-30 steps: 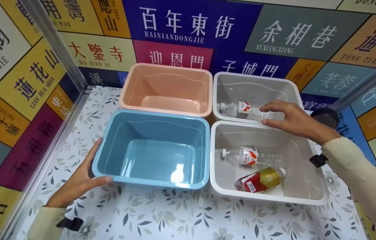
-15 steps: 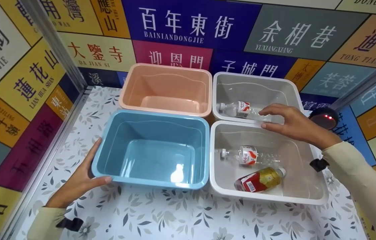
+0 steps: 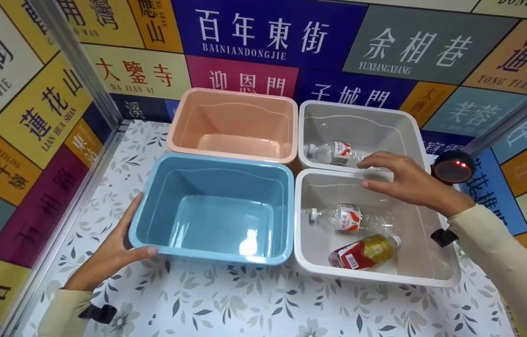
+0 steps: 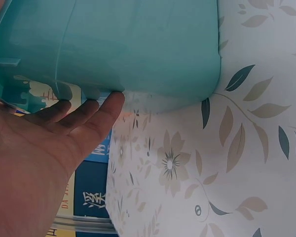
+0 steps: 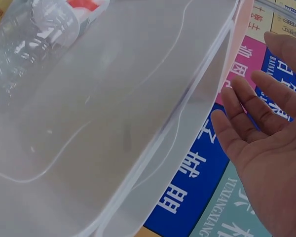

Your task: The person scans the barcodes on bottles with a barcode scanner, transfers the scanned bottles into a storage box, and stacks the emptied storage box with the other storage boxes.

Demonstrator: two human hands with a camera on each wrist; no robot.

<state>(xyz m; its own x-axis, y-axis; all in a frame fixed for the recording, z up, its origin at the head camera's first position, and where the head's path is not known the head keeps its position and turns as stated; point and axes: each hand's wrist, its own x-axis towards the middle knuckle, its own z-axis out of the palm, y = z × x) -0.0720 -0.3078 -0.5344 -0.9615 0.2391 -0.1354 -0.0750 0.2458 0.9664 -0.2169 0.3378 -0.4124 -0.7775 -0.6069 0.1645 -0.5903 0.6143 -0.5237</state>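
In the head view my left hand (image 3: 112, 250) rests at the front left corner of the blue plastic bin (image 3: 216, 260). Its thumb lies by the front rim. The left wrist view shows its fingertips against the bin's outer wall (image 4: 138, 49). My right hand (image 3: 401, 180) hovers with parted, relaxed fingers over the edge between two grey bins, holding nothing. Below it, the front grey bin (image 3: 366, 276) contains a clear plastic bottle (image 3: 350, 218) and a drink bottle with a red and yellow label (image 3: 365, 252). Another clear bottle (image 3: 333, 153) lies in the rear grey bin (image 3: 361, 107), partly behind my fingers.
A peach bin (image 3: 240, 126) stands behind the blue one. The bins sit close together on a leaf-patterned tabletop (image 3: 226, 304). Printed wall panels (image 3: 268, 32) enclose the back and sides. A dark round device with red lights (image 3: 453, 167) shows behind my right wrist.
My right hand has moved slightly down and left, from over the rear grey bin toward the front one. The device's red lights have come on. My left hand stays at the blue bin.
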